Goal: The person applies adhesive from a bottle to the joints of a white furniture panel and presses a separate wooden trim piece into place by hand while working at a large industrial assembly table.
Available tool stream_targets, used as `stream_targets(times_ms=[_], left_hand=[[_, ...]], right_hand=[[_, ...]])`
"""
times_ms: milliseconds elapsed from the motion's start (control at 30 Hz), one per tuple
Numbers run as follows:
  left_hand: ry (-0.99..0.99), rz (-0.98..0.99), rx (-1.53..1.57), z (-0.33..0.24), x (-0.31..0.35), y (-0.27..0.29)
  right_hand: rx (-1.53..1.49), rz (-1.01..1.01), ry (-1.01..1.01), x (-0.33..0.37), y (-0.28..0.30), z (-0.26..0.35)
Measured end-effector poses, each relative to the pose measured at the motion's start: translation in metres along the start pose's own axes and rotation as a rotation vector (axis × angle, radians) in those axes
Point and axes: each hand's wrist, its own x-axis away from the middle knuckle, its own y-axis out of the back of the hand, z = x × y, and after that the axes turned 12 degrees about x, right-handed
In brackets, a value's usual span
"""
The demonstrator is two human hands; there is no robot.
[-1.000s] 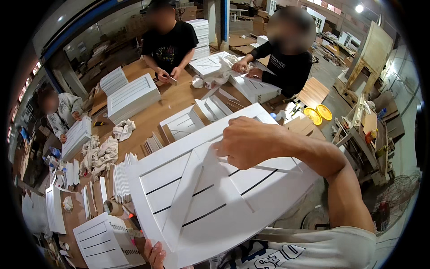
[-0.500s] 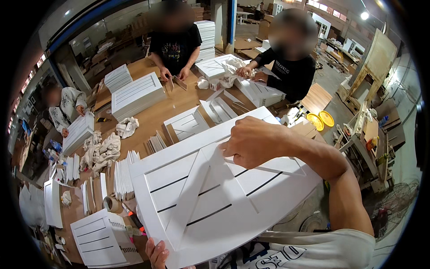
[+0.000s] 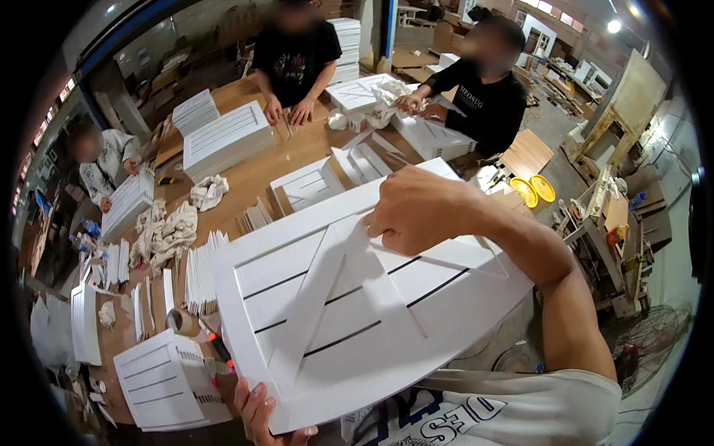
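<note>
Stretching toward ten o'clock, the brown table [image 3: 286, 163] lies beyond your white panel [image 3: 364, 312], which slants across six o'clock. A stack of panels [image 3: 227, 141] sits at ten, crumpled cloths [image 3: 175, 236] at nine. Your right hand [image 3: 420, 212] curls narrow at the panel's twelve o'clock side; whether its fingers pinch anything cannot be told. Your left hand [image 3: 256, 416] clasps the seven o'clock corner.

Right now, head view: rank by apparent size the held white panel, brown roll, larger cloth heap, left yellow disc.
1. White panel, helped by being nearest the camera
2. Larger cloth heap
Unranked, below those: brown roll and left yellow disc look about alike.
</note>
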Motion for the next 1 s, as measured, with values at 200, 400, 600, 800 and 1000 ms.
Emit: stream_targets(times_ms=[200,400,600,800,1000], left_hand=[[0.095,0.048,-0.027,0.009,0.018,0.005],[0.047,0.03,-0.048,0.009,0.021,0.005],[0.05,0.02,-0.041,0.01,0.02,0.004],[0.036,0.011,-0.016,0.011,0.019,0.002],[0.015,0.007,-0.003,0.013,0.018,0.0]], right_hand=[[-0.028,-0.092,0.0,0.008,-0.013,-0.006],[-0.086,-0.088,-0.032,0.009,-0.018,-0.003],[-0.027,-0.017,-0.071,0.007,-0.011,0.0],[-0.022,-0.194,-0.011,0.016,-0.027,-0.002],[-0.011,-0.239,0.0,0.019,-0.024,0.002]])
